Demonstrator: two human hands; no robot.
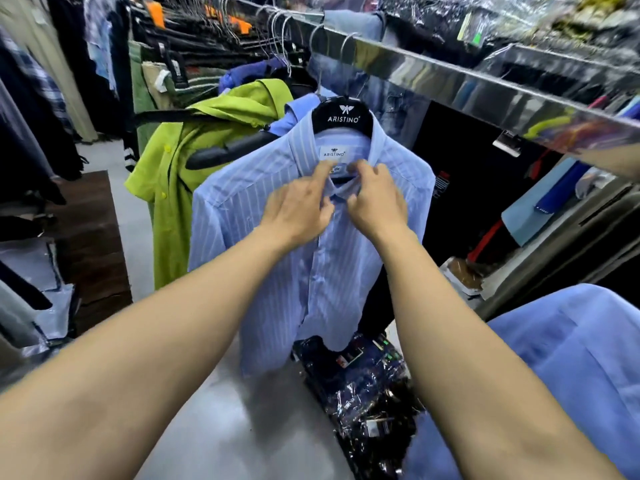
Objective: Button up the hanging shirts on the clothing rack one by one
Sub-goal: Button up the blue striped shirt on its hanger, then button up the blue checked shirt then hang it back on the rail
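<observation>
Striped shirt (277,216) collar pinched by both hands, left (298,209) and right (377,199), arms outstretched.

place: clothes shop | shown by: shirts hung on a shiny metal rail (450,84), clothes wrapped in plastic bags (363,393)
</observation>
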